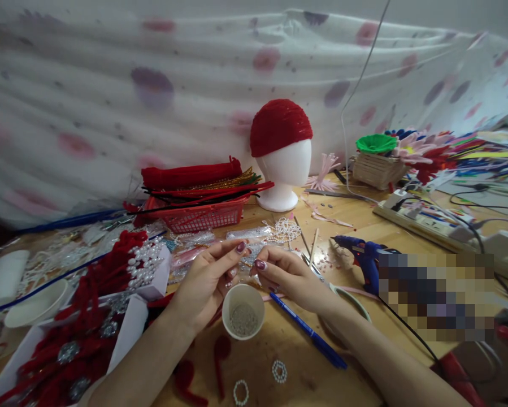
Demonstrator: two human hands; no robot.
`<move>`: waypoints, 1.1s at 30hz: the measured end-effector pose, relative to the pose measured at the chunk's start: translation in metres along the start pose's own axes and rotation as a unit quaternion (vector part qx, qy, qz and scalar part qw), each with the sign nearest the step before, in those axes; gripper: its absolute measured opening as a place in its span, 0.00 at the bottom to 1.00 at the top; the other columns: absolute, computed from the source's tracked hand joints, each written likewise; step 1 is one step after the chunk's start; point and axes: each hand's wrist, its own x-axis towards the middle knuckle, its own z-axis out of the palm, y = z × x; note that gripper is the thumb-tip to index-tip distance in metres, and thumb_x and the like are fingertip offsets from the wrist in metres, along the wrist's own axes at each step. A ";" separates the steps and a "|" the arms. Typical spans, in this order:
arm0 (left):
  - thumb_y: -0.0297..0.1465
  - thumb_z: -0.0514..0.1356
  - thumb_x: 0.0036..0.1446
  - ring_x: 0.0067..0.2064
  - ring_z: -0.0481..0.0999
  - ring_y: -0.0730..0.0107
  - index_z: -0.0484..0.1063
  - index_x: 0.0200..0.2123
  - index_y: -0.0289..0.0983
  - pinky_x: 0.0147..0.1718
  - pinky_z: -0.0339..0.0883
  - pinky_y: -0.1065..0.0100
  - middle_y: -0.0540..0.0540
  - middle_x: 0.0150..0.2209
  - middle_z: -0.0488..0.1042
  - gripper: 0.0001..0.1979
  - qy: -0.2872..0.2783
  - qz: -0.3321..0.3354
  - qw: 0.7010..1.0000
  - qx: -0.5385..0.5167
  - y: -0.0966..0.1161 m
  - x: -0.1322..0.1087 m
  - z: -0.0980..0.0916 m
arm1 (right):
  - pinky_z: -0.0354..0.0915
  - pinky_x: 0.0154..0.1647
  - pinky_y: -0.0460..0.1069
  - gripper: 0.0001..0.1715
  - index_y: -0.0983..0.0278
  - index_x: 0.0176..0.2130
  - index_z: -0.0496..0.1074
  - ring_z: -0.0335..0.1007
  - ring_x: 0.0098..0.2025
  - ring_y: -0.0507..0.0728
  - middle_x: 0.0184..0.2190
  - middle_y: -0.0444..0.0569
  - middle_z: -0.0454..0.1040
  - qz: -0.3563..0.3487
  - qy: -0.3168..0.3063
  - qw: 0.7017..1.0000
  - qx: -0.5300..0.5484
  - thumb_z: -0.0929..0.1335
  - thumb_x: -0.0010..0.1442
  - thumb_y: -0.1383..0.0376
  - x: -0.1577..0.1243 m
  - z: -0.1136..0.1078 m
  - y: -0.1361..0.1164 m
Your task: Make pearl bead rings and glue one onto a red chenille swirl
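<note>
My left hand [207,280] and my right hand [290,277] meet fingertip to fingertip above a white paper cup [242,310] that holds small pale beads. Both hands pinch something very small and thin between thumb and forefinger; it is too fine to name. A blue pen [308,332] lies under my right wrist. Two small bead rings [279,371] rest on the wooden table [279,339] in front of the cup, next to red pipe-cleaner pieces [220,353].
A white foam head with a red cap [281,150] stands at the back. A red basket [203,215] of pipe cleaners is to its left. A blue glue gun [366,254] and a power strip [423,223] are at the right. White boxes [135,316] of red and pearl ornaments are at the left.
</note>
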 end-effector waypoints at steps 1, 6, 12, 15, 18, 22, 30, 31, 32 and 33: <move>0.31 0.79 0.29 0.17 0.60 0.86 0.79 0.29 0.34 0.14 0.56 0.82 0.56 0.17 0.69 0.20 -0.002 0.002 1.000 0.000 0.000 0.000 0.000 | 0.46 0.22 0.47 0.15 0.62 0.33 0.64 0.49 0.21 0.47 0.21 0.37 0.60 -0.001 0.001 1.000 0.001 0.66 0.66 0.55 0.000 0.000 0.000; 0.31 0.78 0.29 0.17 0.60 0.86 0.79 0.29 0.34 0.15 0.55 0.82 0.57 0.17 0.69 0.19 -0.007 0.003 1.000 0.007 -0.001 -0.001 0.000 | 0.47 0.22 0.47 0.15 0.62 0.32 0.64 0.49 0.21 0.48 0.21 0.37 0.60 0.002 0.005 1.000 -0.002 0.66 0.66 0.55 0.000 0.001 -0.001; 0.32 0.77 0.34 0.18 0.63 0.85 0.81 0.30 0.35 0.17 0.57 0.81 0.53 0.21 0.74 0.17 -0.003 0.046 0.996 0.071 -0.002 -0.003 0.000 | 0.47 0.22 0.46 0.15 0.63 0.32 0.65 0.49 0.22 0.47 0.21 0.37 0.59 -0.001 -0.003 1.000 0.006 0.66 0.66 0.55 0.001 0.000 0.001; 0.33 0.75 0.41 0.20 0.65 0.83 0.81 0.31 0.36 0.18 0.59 0.80 0.50 0.25 0.77 0.12 0.010 0.111 0.982 0.152 -0.004 -0.001 -0.003 | 0.47 0.22 0.46 0.16 0.63 0.33 0.65 0.49 0.22 0.48 0.22 0.38 0.59 0.003 -0.007 1.000 0.005 0.67 0.66 0.55 0.001 -0.002 0.002; 0.32 0.72 0.46 0.21 0.68 0.80 0.82 0.33 0.38 0.19 0.61 0.79 0.50 0.24 0.78 0.09 0.014 0.154 0.966 0.209 -0.006 0.001 -0.006 | 0.47 0.22 0.46 0.15 0.63 0.35 0.68 0.49 0.23 0.48 0.23 0.39 0.59 0.019 -0.020 0.999 0.030 0.67 0.65 0.54 0.001 -0.002 0.003; 0.31 0.70 0.48 0.22 0.71 0.77 0.82 0.33 0.39 0.20 0.63 0.78 0.49 0.26 0.80 0.07 0.011 0.172 0.956 0.236 -0.005 0.001 -0.008 | 0.48 0.21 0.45 0.24 0.64 0.36 0.72 0.48 0.23 0.49 0.23 0.40 0.58 0.027 -0.033 0.994 0.102 0.65 0.65 0.46 0.003 -0.003 0.003; 0.27 0.67 0.50 0.22 0.73 0.73 0.83 0.31 0.42 0.23 0.67 0.73 0.49 0.28 0.81 0.06 0.044 0.272 0.893 0.356 0.001 -0.007 -0.003 | 0.47 0.20 0.45 0.28 0.64 0.38 0.70 0.49 0.21 0.49 0.21 0.39 0.60 0.047 -0.041 0.986 0.157 0.65 0.62 0.41 0.007 -0.005 0.004; 0.27 0.67 0.50 0.23 0.74 0.72 0.83 0.32 0.42 0.24 0.68 0.72 0.49 0.28 0.81 0.06 0.050 0.291 0.877 0.378 0.001 -0.008 -0.003 | 0.48 0.20 0.44 0.28 0.64 0.38 0.70 0.50 0.22 0.49 0.21 0.40 0.62 0.051 -0.043 0.985 0.162 0.65 0.62 0.41 0.007 -0.005 0.004; 0.28 0.67 0.51 0.24 0.74 0.70 0.83 0.32 0.43 0.26 0.68 0.72 0.49 0.28 0.82 0.06 0.053 0.307 0.862 0.399 0.000 -0.008 -0.003 | 0.49 0.21 0.44 0.29 0.64 0.39 0.70 0.53 0.23 0.49 0.22 0.41 0.64 0.055 -0.044 0.984 0.166 0.65 0.61 0.41 0.007 -0.005 0.004; 0.28 0.67 0.51 0.25 0.75 0.70 0.84 0.33 0.44 0.27 0.69 0.71 0.49 0.29 0.82 0.06 0.056 0.319 0.849 0.418 0.000 -0.009 -0.004 | 0.50 0.22 0.44 0.29 0.64 0.39 0.70 0.56 0.24 0.49 0.24 0.43 0.66 0.060 -0.044 0.983 0.170 0.65 0.61 0.41 0.007 -0.005 0.004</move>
